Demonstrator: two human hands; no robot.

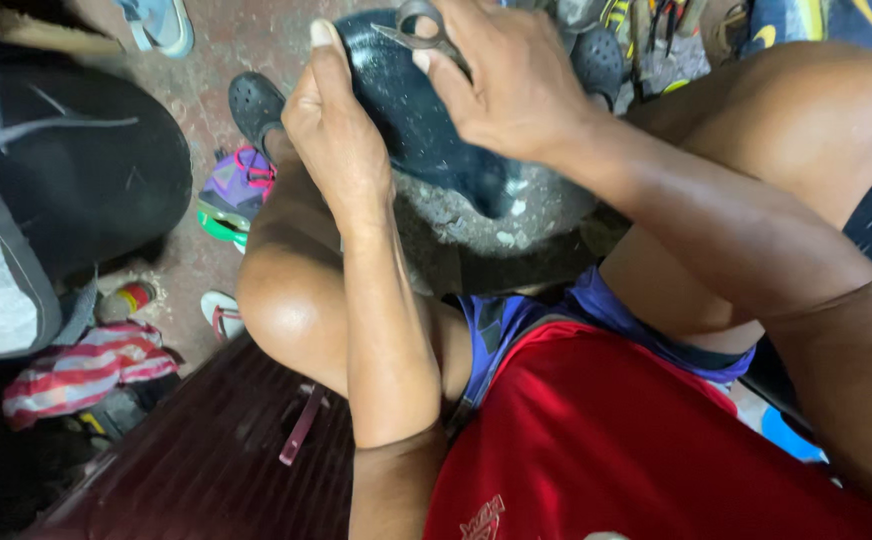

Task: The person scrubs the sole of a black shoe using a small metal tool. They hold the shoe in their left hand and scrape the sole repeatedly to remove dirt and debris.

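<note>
Dark shoe (426, 120) gripped between two hands, worked with scissors (424, 28) above the knees.

Crowded at the left edge by a black bag (66, 170), a striped cloth (91, 365) and a purple sneaker (238, 190) on the reddish floor (226, 50); little free room, hemmed in by both bare knees. Left hand (334, 135) wrapped around the shoe's left side, fingers (322, 40) curled shut against its edge, thumb upright. One shoe held at centre, sole turned toward the lap, resting over a grey rough block (516, 215). Right hand (511, 85) closed on one pair of metal scissors at the shoe's upper rim, fingers bent tight through the handles. Two dark clogs (256, 105) visible under the feet; more footwear heaped along the top right edge.
</note>
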